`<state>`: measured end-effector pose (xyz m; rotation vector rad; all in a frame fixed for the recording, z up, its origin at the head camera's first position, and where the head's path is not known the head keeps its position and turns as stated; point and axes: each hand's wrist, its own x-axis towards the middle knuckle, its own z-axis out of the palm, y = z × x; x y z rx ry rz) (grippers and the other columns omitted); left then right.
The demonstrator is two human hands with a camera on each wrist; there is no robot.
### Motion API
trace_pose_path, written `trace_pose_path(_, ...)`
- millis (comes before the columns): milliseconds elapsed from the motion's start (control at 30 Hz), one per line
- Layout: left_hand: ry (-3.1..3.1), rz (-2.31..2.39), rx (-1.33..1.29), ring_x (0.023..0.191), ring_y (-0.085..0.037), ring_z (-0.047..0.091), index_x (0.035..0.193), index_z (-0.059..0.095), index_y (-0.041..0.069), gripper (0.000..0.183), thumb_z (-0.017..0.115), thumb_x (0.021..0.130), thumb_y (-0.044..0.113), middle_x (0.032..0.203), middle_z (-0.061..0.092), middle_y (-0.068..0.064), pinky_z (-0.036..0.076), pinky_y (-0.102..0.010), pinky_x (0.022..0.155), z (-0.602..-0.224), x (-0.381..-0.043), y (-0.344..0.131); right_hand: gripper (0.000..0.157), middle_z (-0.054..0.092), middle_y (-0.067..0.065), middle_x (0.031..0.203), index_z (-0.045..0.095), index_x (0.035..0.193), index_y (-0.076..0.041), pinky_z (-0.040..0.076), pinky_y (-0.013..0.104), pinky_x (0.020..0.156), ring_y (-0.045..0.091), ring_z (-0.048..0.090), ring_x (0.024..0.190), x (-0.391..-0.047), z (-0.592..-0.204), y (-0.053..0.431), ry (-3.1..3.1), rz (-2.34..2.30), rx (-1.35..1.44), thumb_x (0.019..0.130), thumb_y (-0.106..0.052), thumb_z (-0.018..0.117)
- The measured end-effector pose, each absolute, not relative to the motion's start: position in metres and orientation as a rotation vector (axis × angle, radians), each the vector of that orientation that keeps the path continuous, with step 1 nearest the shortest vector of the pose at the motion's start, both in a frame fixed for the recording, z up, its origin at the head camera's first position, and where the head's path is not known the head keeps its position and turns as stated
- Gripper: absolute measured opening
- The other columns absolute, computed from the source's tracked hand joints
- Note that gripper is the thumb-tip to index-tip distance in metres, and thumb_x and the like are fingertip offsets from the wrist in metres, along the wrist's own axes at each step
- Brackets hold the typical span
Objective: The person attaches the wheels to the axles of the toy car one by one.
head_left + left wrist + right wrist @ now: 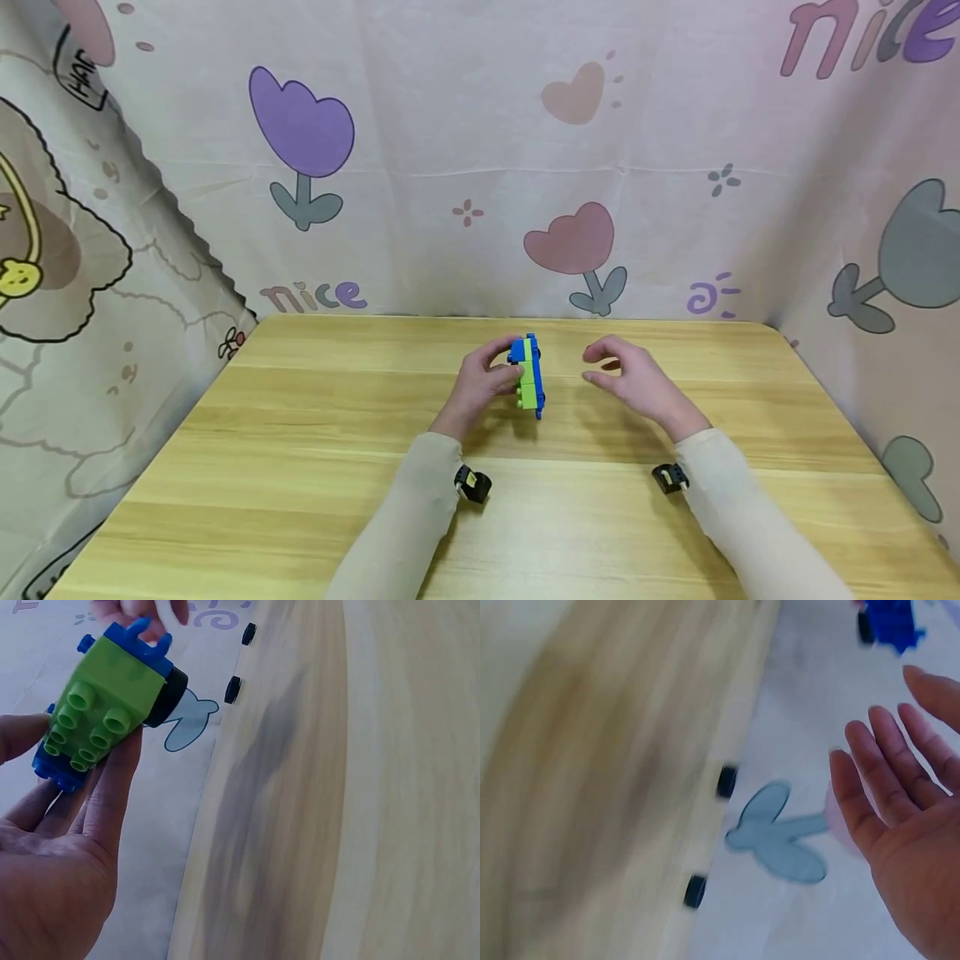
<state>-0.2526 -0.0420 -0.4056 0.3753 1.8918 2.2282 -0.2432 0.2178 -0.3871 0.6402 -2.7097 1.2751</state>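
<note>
Left hand [483, 382] pinches blue-and-green block toy [528, 385] between thumb and fingers, above bench [315, 408], in front of us. Grip sits on sides, we judge, so studs [118, 721] and black wheel [166, 697] stay uncovered. Blue side turned toward right hand [637, 382], perhaps for easy access. Right hand holds nothing, fingers loose, apart from toy, palm toward it; probably near for support.

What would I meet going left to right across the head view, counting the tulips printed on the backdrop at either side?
Purple tulip print → left hand → green-and-blue block toy → right hand → large gray tulip print.
</note>
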Motion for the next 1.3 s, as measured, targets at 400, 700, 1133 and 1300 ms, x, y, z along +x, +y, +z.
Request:
trace_pose_path(400, 1.934, 2.178, 0.393, 0.103, -0.025, 0.064, 0.141, 0.052, 0.009, 0.05, 0.065, 0.094, 0.003, 0.148, 0.042, -0.01, 0.056, -0.042, 0.082, -0.411, -0.254, -0.044, 0.055, 0.047, 0.028, 0.132, 0.047, 0.135, 0.01, 0.037, 0.059, 0.1, 0.046, 0.043, 0.121, -0.282, -0.395, 0.24, -2.931, 1.111, 0.564, 0.089, -0.01, 0.07)
trace_pose_path(700, 1.991, 2.127, 0.376, 0.094, -0.025, 0.065, 0.136, 0.06, 0.016, 0.046, 0.068, 0.092, 0.005, 0.143, 0.048, -0.007, 0.056, -0.04, 0.081, -0.411, -0.254, -0.045, 0.054, 0.051, 0.028, 0.131, 0.048, 0.135, 0.012, 0.034, 0.056, 0.105, 0.045, 0.047, 0.121, -0.307, -0.403, 0.241, -3.048, 1.045, 0.539, 0.089, -0.008, 0.069)
trace_pose_path(1133, 1.983, 2.124, 0.445, 0.095, -0.026, 0.066, 0.131, 0.064, 0.02, 0.044, 0.068, 0.091, 0.003, 0.14, 0.051, -0.003, 0.057, -0.039, 0.08, -0.415, -0.254, -0.041, 0.042, 0.062, 0.023, 0.111, 0.057, 0.123, 0.013, 0.044, 0.049, 0.096, 0.036, 0.058, 0.104, -0.325, -0.411, 0.238, -3.099, 0.997, 0.504, 0.087, -0.004, 0.07)
trace_pose_path(1300, 1.986, 2.115, 0.439, 0.097, -0.026, 0.066, 0.131, 0.064, 0.021, 0.043, 0.068, 0.092, 0.003, 0.139, 0.051, -0.002, 0.056, -0.039, 0.081, -0.414, -0.253, -0.042, 0.033, 0.063, 0.02, 0.103, 0.061, 0.114, 0.011, 0.045, 0.049, 0.092, 0.034, 0.058, 0.098, -0.328, -0.412, 0.236, -3.093, 0.966, 0.509, 0.085, -0.002, 0.07)
